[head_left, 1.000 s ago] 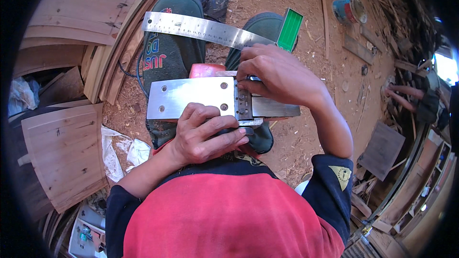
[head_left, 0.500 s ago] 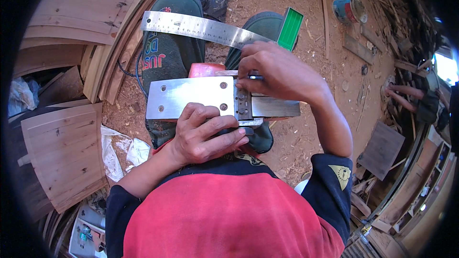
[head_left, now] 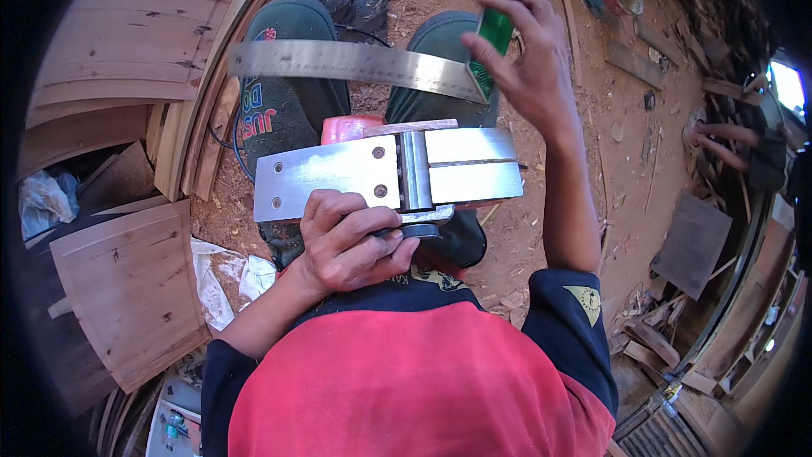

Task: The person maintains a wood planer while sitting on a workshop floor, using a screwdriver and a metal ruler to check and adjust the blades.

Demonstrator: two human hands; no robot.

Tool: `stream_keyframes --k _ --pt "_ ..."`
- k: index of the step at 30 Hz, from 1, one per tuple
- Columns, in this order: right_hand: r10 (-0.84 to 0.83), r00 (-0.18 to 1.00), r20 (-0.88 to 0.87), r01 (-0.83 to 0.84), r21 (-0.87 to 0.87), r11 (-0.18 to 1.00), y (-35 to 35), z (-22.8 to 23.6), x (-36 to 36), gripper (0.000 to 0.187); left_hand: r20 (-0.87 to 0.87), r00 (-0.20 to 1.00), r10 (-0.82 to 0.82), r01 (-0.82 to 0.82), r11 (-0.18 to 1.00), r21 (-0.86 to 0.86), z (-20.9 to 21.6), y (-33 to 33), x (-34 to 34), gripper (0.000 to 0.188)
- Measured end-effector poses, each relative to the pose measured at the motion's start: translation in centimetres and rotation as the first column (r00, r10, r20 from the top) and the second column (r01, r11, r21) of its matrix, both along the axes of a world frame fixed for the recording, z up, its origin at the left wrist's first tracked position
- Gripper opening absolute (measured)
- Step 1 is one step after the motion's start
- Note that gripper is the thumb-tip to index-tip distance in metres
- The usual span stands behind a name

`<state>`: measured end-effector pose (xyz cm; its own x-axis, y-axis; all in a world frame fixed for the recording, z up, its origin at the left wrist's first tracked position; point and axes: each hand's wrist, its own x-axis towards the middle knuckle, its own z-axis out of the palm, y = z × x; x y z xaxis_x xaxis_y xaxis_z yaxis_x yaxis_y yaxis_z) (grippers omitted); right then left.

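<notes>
Planer [head_left: 321, 182]: upside down, it is held over the lap, its bare metal underside turned up.
Long axis: the planer is laid left to right across the body, its right end angled slightly farther from the torso than its left.
Left plate [head_left: 326, 173]: it is formed as a flat, brushed-looking rectangle, pierced near its corners by four round screw holes.
Cutter drum [head_left: 415, 171]: a smooth metal cylinder, it is set crosswise between the plates.
Right plate [head_left: 474, 148]: its shiny surface is split lengthwise by a narrow groove.
Red housing [head_left: 342, 129]: glossy and rounded, it is exposed along the planer's far side.
Left hand [head_left: 347, 241]: its fingers are curled around the planer's near side, by a dark round knob [head_left: 420, 231].
Right hand [head_left: 534, 55]: beyond the planer's right end, a try square [head_left: 397, 73] is held by it, thumb and fingers closed about the green handle [head_left: 493, 38].
Try square: its thin steel blade is stretched leftward beyond the planer, roughly along it; the handle is pointed away from the planer. The blade's markings are blurred.
Trouser legs [head_left: 292, 93]: dark green cloth, dusted and printed, is seen beneath and beyond the planer.
Ground [head_left: 571, 211]: to the planer's right, brown earth is strewn with wood shavings.
Wooden panel [head_left: 131, 288]: left of the planer, pale knotted grain is shown.
</notes>
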<state>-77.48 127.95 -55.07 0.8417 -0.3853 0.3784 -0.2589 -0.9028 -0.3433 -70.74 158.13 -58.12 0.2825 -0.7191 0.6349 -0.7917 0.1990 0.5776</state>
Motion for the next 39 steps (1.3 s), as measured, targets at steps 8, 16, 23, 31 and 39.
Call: stream_keyframes --k 8,16,23,31,39 --pt "0.106 0.963 -0.248 -0.155 -0.183 0.971 4.0 3.3 -1.3 0.029 0.018 1.0 0.005 -0.005 1.0 0.007 0.0 0.1 -0.2 0.024" --pt "0.744 0.663 -0.079 -0.665 0.393 0.635 4.6 3.4 0.3 0.018 0.031 0.999 -0.007 0.006 1.0 0.023 -0.1 0.3 -0.4 0.025" --pt "0.846 0.433 -0.31 -0.703 0.472 0.532 6.2 5.4 0.3 0.007 0.042 0.999 -0.015 0.014 1.0 0.026 0.1 0.2 -0.4 0.024" --pt "0.852 0.409 -0.328 -0.789 0.341 0.511 6.2 5.6 0.5 0.009 0.07 0.997 -0.044 0.041 0.998 0.04 0.3 0.6 0.4 0.026" --pt "0.856 0.376 -0.354 -0.821 0.302 0.485 5.8 5.3 0.5 0.019 0.015 0.999 -0.029 0.028 0.999 0.04 0.1 0.4 0.2 0.028"
